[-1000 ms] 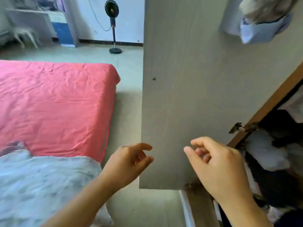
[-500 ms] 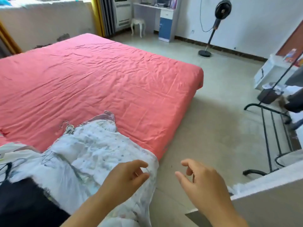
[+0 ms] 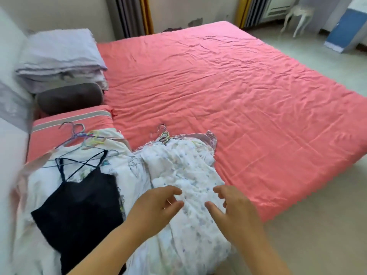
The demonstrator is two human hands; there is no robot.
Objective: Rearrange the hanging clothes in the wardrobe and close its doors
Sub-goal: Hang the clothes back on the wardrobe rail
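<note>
— Both hands, state?
— Left hand (image 3: 156, 207) and right hand (image 3: 234, 211): fingers loosely spread, holding nothing.
— Clothes?
— White floral garment (image 3: 186, 171) just beneath the fingertips, on hangers (image 3: 164, 135), lying on the bed (image 3: 238, 86); contact unclear.

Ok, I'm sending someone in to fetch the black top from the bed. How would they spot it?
Start at the bed with the pink sheet and go to its near corner, where clothes on hangers lie in a heap below the pink pillow. The black top lies on the left of that heap, beside the white floral garment. It is the only dark piece, with thin crossed straps.
</note>
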